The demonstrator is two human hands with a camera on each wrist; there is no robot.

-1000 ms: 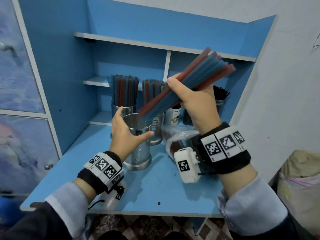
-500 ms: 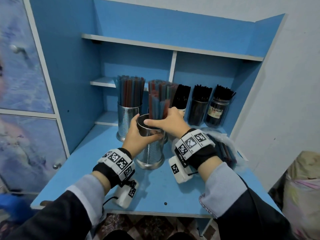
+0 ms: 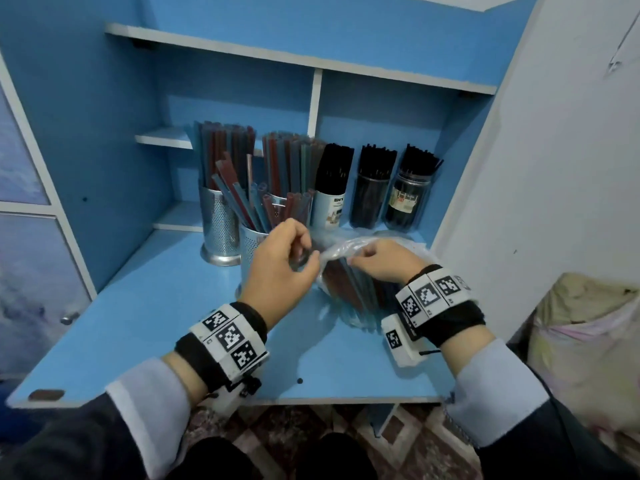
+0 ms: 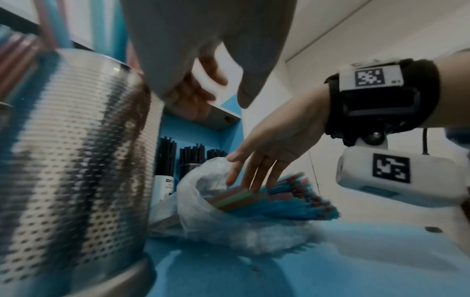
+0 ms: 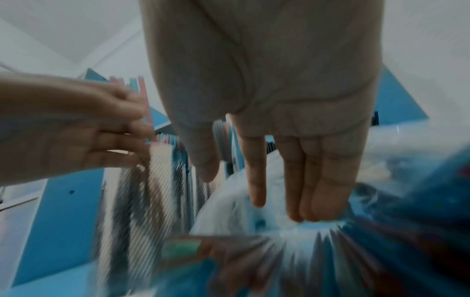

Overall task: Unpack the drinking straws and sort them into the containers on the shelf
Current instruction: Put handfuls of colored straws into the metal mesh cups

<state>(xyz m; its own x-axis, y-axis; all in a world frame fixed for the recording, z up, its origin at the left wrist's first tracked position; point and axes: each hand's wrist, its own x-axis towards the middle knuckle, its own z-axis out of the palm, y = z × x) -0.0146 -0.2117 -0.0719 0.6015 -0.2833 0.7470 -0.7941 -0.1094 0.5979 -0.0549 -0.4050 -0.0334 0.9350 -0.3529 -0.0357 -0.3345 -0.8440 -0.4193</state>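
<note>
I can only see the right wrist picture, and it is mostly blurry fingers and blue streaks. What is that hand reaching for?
Observer: The head view shows the right hand at a clear plastic bag lying on the blue desk.
Operator: What is in the bag?
Observer: The left wrist view shows red and blue straws sticking out of its mouth, with the hand's straight fingers resting on them.
Operator: Is there anywhere nearby to put them?
Observer: In the head view a perforated metal cup stands just left of the bag, with only a few coloured straws leaning in it.
</note>
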